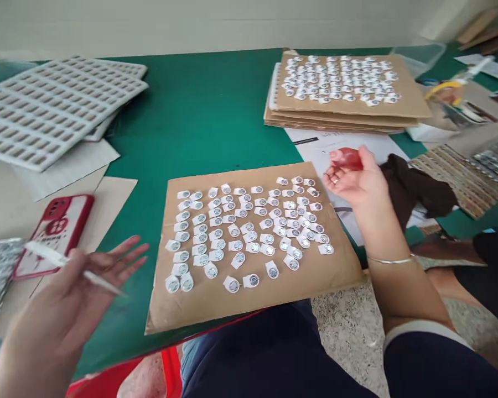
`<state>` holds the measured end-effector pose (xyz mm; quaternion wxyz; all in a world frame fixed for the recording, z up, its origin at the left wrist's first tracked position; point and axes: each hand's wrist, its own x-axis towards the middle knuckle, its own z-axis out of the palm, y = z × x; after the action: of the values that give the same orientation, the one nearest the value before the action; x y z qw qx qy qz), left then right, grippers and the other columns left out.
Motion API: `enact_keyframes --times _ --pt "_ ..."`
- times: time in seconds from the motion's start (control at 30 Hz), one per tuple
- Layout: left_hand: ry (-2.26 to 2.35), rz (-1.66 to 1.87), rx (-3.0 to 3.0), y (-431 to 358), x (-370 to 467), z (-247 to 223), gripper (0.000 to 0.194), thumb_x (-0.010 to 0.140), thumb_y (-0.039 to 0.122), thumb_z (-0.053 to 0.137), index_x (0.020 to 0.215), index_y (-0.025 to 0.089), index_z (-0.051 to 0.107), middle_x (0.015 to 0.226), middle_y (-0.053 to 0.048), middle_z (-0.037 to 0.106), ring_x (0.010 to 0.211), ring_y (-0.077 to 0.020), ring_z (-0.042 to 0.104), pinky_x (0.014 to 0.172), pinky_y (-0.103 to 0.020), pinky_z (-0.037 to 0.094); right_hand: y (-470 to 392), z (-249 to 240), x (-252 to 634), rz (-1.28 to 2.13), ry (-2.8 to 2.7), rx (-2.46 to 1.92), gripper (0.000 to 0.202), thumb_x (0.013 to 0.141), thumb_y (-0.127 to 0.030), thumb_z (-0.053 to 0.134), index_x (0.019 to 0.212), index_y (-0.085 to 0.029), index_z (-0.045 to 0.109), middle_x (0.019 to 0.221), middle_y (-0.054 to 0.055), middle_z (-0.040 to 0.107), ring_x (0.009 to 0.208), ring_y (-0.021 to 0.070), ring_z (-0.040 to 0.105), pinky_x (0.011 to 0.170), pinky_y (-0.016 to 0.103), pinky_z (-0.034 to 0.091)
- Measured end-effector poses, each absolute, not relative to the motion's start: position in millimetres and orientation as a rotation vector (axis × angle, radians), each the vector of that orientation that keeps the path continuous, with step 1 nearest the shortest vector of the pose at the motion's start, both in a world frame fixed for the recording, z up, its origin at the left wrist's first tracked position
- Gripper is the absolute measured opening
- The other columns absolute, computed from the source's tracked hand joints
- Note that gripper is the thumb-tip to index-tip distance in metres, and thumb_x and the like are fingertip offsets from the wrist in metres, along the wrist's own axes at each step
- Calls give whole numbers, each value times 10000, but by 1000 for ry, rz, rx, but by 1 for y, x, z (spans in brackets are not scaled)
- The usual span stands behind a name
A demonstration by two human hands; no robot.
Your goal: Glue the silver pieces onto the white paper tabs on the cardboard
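My left hand (72, 298) holds a slim white pen-like tool (50, 253) with a pointed end, clamped by the thumb while the other fingers stretch out. It hovers left of a brown cardboard sheet (207, 309), which bears many small white tabs with round silvery discs (251, 281) in loose rows. Beyond the sheet's right edge, my right hand (354, 179) is palm up, its fingers apart and loosely bent. A shiny red thing (348, 158) shows by its thumb and fingers; whether the hand touches it, I cannot tell.
White gridded trays (53, 105) lie at the left, above a red-edged phone (53, 235). Stacked cardboard (410, 108) with more tabs sits at the back right. Dark cloth (419, 188) and yellow-handled scissors (446, 91) lie at the right. Another person's arm (448, 249) shows there.
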<state>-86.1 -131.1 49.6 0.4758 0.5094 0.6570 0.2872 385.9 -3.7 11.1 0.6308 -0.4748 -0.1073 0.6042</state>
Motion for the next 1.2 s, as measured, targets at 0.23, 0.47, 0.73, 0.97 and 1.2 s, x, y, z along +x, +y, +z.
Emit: enact_keyframes --times 0.23,0.47,0.73,0.97,1.2 --pt "1297 1017 486 -132 -76 22 429 913 398 405 611 145 572 1158 -152 620 1247 -293 461 973 -448 494 -22 -7 406 1208 -407 -1302 518 629 -646 564 698 -138 638 810 99 647 893 261 612 765 445 449" --pt "1357 1143 496 -136 -85 15 392 909 371 433 616 144 560 1158 -155 621 1235 -259 481 1033 -403 432 -23 -12 398 1208 -521 -1297 478 626 -612 600 705 -143 648 775 115 641 882 287 615 764 471 439" --pt "1368 1101 532 -136 -90 11 389 876 436 491 634 144 577 1205 -146 598 1241 -294 466 1003 -485 441 -25 -11 396 1178 -526 -1252 398 648 -548 624 772 -170 638 764 106 624 851 291 615 767 540 407" --pt "1371 1113 531 -138 -82 10 351 856 415 528 638 146 587 1206 -144 597 1228 -299 478 921 -422 524 -16 -14 399 1146 -508 -1247 421 669 -527 608 838 -144 654 774 117 612 875 307 612 754 541 425" --pt "1354 1121 572 -139 -63 9 332 861 393 526 647 151 601 1190 -130 607 1240 -286 465 882 -357 553 7 -17 415 1145 -503 -1233 442 668 -540 606 836 -132 630 778 100 602 971 323 591 880 590 366"
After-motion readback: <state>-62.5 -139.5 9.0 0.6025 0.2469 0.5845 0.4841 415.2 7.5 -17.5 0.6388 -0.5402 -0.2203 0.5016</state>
